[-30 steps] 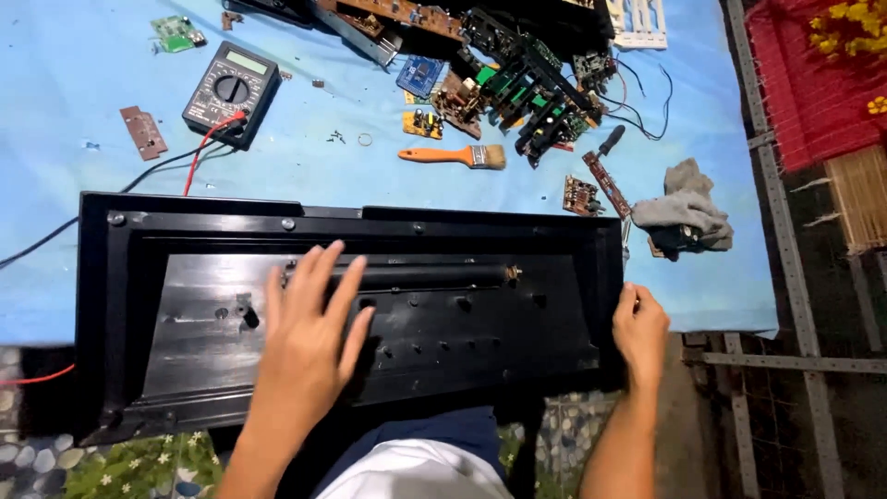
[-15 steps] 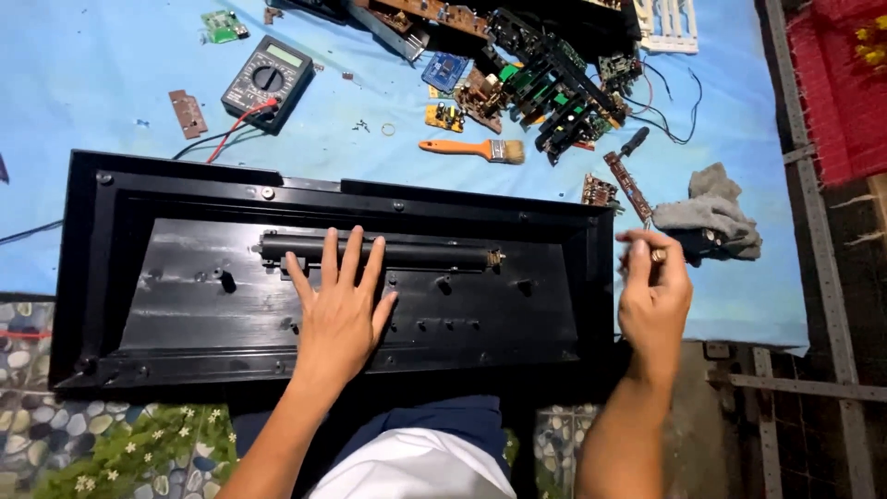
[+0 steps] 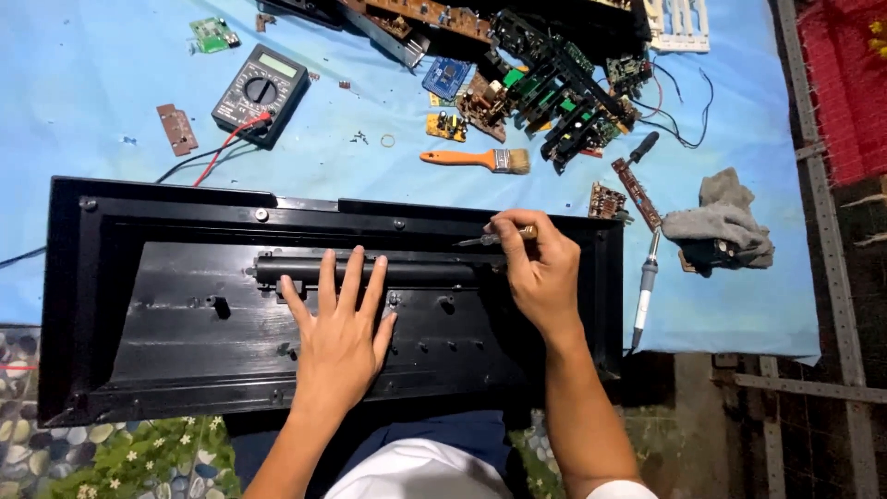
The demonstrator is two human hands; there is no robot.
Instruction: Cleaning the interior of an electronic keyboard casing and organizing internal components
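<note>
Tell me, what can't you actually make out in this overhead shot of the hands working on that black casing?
- Screwdriver tip: too thin and dark against the black casing, head view.
- Right hand palm and grip: hidden behind its own back.
- Casing under the left hand: covered by it.
- Boards at the top: cut off by the edge.
- Parts under the grey rag: hidden.

Left hand (image 3: 337,337) flat, fingers spread, on black casing (image 3: 185,305) — fingertips touching black tube (image 3: 416,271) running along casing middle. Right hand (image 3: 540,273) pinching small screwdriver (image 3: 490,238), tip pointing left, near tube's right end. Worktop (image 3: 111,83) under blue sheet. Beyond casing: multimeter (image 3: 261,94) with red and black leads, orange-handled brush (image 3: 476,160), heap of circuit boards (image 3: 554,92). Soldering iron (image 3: 645,282) and grey rag (image 3: 725,222) at right.
</note>
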